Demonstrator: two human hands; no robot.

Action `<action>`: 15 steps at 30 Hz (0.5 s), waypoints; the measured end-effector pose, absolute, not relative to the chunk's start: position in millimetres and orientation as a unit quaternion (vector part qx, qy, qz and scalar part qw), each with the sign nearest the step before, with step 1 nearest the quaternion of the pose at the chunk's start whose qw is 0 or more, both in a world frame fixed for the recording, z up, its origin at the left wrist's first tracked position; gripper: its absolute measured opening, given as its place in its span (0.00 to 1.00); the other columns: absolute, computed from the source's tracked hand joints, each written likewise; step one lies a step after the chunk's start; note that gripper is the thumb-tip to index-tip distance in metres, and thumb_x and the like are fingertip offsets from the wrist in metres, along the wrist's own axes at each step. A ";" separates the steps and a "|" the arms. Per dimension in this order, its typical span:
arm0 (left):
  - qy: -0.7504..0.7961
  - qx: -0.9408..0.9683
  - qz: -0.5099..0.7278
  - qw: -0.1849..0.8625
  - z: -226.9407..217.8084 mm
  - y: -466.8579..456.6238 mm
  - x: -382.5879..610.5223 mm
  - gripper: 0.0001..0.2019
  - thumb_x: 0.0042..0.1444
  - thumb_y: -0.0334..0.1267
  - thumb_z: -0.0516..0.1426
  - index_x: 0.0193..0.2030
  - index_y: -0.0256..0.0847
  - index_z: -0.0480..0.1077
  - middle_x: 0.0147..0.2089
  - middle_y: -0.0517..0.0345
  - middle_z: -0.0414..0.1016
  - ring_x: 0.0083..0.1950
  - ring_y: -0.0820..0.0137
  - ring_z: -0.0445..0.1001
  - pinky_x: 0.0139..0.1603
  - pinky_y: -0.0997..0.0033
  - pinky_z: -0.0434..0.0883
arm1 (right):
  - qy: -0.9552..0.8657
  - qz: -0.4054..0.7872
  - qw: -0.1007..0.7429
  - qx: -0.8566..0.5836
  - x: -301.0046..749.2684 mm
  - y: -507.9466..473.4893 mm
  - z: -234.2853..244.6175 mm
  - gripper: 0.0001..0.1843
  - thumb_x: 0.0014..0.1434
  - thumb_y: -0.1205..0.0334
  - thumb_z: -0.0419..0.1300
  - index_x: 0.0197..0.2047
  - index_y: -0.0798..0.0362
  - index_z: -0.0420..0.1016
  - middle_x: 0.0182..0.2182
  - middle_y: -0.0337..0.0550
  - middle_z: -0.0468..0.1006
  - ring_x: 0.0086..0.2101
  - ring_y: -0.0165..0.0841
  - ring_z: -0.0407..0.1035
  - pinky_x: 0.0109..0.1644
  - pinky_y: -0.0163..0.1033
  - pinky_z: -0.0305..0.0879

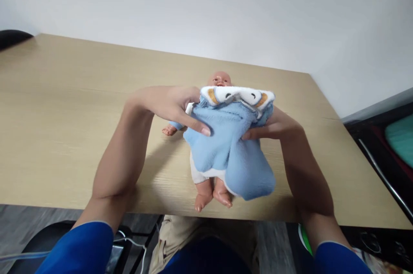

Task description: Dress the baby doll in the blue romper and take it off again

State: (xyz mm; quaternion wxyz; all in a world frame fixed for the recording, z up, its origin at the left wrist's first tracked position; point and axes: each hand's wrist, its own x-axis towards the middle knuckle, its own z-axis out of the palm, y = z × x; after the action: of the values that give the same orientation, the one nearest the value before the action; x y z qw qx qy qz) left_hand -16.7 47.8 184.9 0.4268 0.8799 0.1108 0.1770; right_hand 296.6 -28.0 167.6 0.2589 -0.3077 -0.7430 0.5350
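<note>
- Garment point(222, 140): light blue and fluffy, held up over the doll near the front edge of the bench; it hides the doll's trunk from view. Whether it touches the doll I cannot tell.
- Its white top edge is folded over, with two orange patches and two small dark curved marks; the blue cloth below is bunched, and hangs lower on the right side of the view.
- Left hand point(176, 104): grasping the garment near its top left, thumb pressed on the front of the cloth, other fingers mostly behind it.
- Right hand point(275, 125): grasping the opposite side, thumb also on the front, fingers hidden behind the cloth.
- Doll point(220, 78): on the bench, bald head toward the wall, bare feet toward the person, white on its legs; one small hand with a blue cuff sticks out at the left.
- Bench point(80, 132): pale wood grain, set near a plain white wall point(206, 11).
- Below the front edge: blue sleeves point(79, 250), beige trousers point(172, 237), a white cable point(138, 244) and grey floor point(19, 218).
- Far right: teal cloth point(402, 136) beside a dark frame.
</note>
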 end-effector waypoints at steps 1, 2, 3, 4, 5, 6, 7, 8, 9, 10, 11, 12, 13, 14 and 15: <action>0.108 0.880 0.154 0.436 185.1 49.4 -17.5 0.17 0.64 0.50 0.79 0.44 0.42 0.83 0.41 0.54 0.88 0.47 0.60 0.89 0.47 0.68 0.87 | -0.746 0.536 0.253 -0.304 298.5 -26.4 165.6 0.28 0.62 0.47 0.83 0.60 0.48 0.87 0.53 0.43 0.92 0.58 0.45 0.88 0.65 0.47 0.88; 0.105 0.876 0.135 0.450 185.3 49.9 -16.6 0.15 0.66 0.49 0.78 0.45 0.42 0.83 0.43 0.54 0.88 0.49 0.60 0.89 0.50 0.68 0.87 | -0.752 0.536 0.238 -0.300 299.8 -24.7 163.7 0.27 0.64 0.46 0.82 0.61 0.48 0.88 0.55 0.43 0.92 0.59 0.45 0.87 0.67 0.48 0.86; 0.104 0.869 0.131 0.466 185.5 49.6 -14.5 0.13 0.68 0.48 0.76 0.46 0.42 0.83 0.45 0.55 0.89 0.51 0.59 0.89 0.53 0.67 0.88 | -0.762 0.535 0.216 -0.294 300.2 -22.9 162.1 0.25 0.66 0.45 0.81 0.60 0.48 0.89 0.56 0.44 0.93 0.60 0.46 0.87 0.68 0.48 0.86; 0.109 0.857 0.147 0.481 185.8 48.6 -11.6 0.14 0.69 0.49 0.75 0.47 0.42 0.83 0.46 0.55 0.89 0.52 0.59 0.90 0.55 0.66 0.88 | -0.773 0.533 0.193 -0.285 299.9 -21.2 161.0 0.24 0.66 0.44 0.81 0.58 0.48 0.90 0.57 0.44 0.93 0.61 0.46 0.86 0.70 0.48 0.85; 0.118 0.847 0.165 0.492 186.1 47.1 -8.5 0.15 0.68 0.50 0.75 0.47 0.42 0.83 0.45 0.55 0.89 0.52 0.58 0.90 0.55 0.65 0.88 | -0.787 0.529 0.171 -0.269 299.0 -19.6 160.4 0.24 0.65 0.44 0.82 0.57 0.48 0.91 0.57 0.44 0.93 0.63 0.47 0.86 0.71 0.48 0.84; 0.129 0.839 0.177 0.499 186.5 45.3 -5.7 0.16 0.67 0.51 0.76 0.47 0.41 0.83 0.43 0.55 0.88 0.52 0.58 0.90 0.55 0.65 0.88 | -0.800 0.524 0.152 -0.250 297.8 -18.3 160.1 0.25 0.62 0.43 0.84 0.56 0.48 0.92 0.57 0.45 0.93 0.64 0.48 0.85 0.72 0.47 0.83; 0.138 0.835 0.179 0.501 186.8 43.6 -3.5 0.18 0.66 0.53 0.76 0.47 0.41 0.83 0.41 0.56 0.87 0.50 0.57 0.91 0.53 0.65 0.88 | -0.810 0.521 0.138 -0.233 296.6 -17.3 159.8 0.26 0.59 0.43 0.86 0.54 0.48 0.93 0.56 0.45 0.94 0.65 0.48 0.84 0.73 0.46 0.82; 0.143 0.836 0.170 0.502 186.9 42.0 -2.3 0.19 0.65 0.54 0.77 0.47 0.41 0.83 0.38 0.56 0.86 0.48 0.57 0.91 0.50 0.65 0.88 | -0.814 0.520 0.130 -0.224 295.8 -16.8 159.4 0.28 0.57 0.42 0.87 0.53 0.48 0.94 0.54 0.45 0.94 0.65 0.48 0.85 0.72 0.46 0.82; 0.143 0.840 0.155 0.501 186.6 40.8 -2.1 0.21 0.63 0.55 0.79 0.46 0.41 0.83 0.36 0.56 0.85 0.46 0.56 0.90 0.48 0.65 0.88 | -0.812 0.524 0.127 -0.225 295.5 -16.9 158.5 0.29 0.55 0.41 0.87 0.52 0.48 0.94 0.51 0.45 0.94 0.63 0.48 0.85 0.71 0.45 0.83; 0.138 0.843 0.144 0.500 185.7 39.8 -3.2 0.23 0.60 0.57 0.80 0.46 0.41 0.82 0.35 0.56 0.85 0.45 0.56 0.90 0.46 0.66 0.88 | -0.802 0.532 0.131 -0.238 295.9 -17.8 156.9 0.29 0.56 0.39 0.87 0.52 0.49 0.94 0.49 0.44 0.94 0.61 0.47 0.87 0.69 0.45 0.84; 0.133 0.844 0.145 0.499 184.1 39.1 -5.4 0.26 0.57 0.58 0.81 0.46 0.42 0.82 0.35 0.56 0.85 0.45 0.56 0.90 0.44 0.66 0.88 | -0.787 0.542 0.141 -0.259 296.8 -19.4 154.8 0.29 0.57 0.38 0.86 0.52 0.49 0.94 0.47 0.44 0.94 0.58 0.46 0.88 0.67 0.45 0.86; 0.134 0.842 0.159 0.498 181.8 38.5 -8.6 0.28 0.54 0.60 0.82 0.47 0.42 0.82 0.36 0.55 0.85 0.45 0.55 0.89 0.42 0.65 0.88 | -0.768 0.553 0.158 -0.281 298.1 -21.9 152.0 0.30 0.57 0.36 0.86 0.52 0.49 0.93 0.47 0.44 0.94 0.56 0.46 0.88 0.66 0.46 0.86; 0.142 0.836 0.185 0.497 179.0 37.7 -12.7 0.30 0.52 0.62 0.83 0.48 0.43 0.82 0.38 0.54 0.86 0.45 0.55 0.89 0.42 0.65 0.89 | -0.749 0.565 0.178 -0.296 299.3 -25.2 148.7 0.31 0.57 0.35 0.86 0.53 0.50 0.93 0.47 0.44 0.94 0.54 0.46 0.88 0.65 0.47 0.87; 0.157 0.826 0.217 0.496 175.7 36.8 -17.3 0.32 0.51 0.63 0.83 0.49 0.44 0.82 0.39 0.53 0.86 0.46 0.55 0.89 0.41 0.64 0.89 | -0.732 0.576 0.199 -0.306 300.3 -29.4 145.2 0.33 0.56 0.34 0.86 0.53 0.50 0.93 0.48 0.45 0.94 0.54 0.47 0.88 0.66 0.49 0.87; 0.174 0.814 0.244 0.498 172.4 35.5 -22.1 0.32 0.51 0.64 0.83 0.50 0.44 0.82 0.40 0.53 0.86 0.46 0.55 0.89 0.40 0.64 0.89 | -0.716 0.584 0.221 -0.312 300.8 -34.4 141.7 0.35 0.55 0.32 0.86 0.53 0.50 0.93 0.49 0.46 0.94 0.56 0.48 0.88 0.67 0.51 0.86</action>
State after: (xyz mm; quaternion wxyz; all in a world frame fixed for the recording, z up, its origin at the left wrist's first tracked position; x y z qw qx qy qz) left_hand -22.1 35.5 172.4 0.4976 0.8140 0.1740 0.2438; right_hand 300.8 -34.4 141.7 0.2211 -0.3124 -0.7158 0.5840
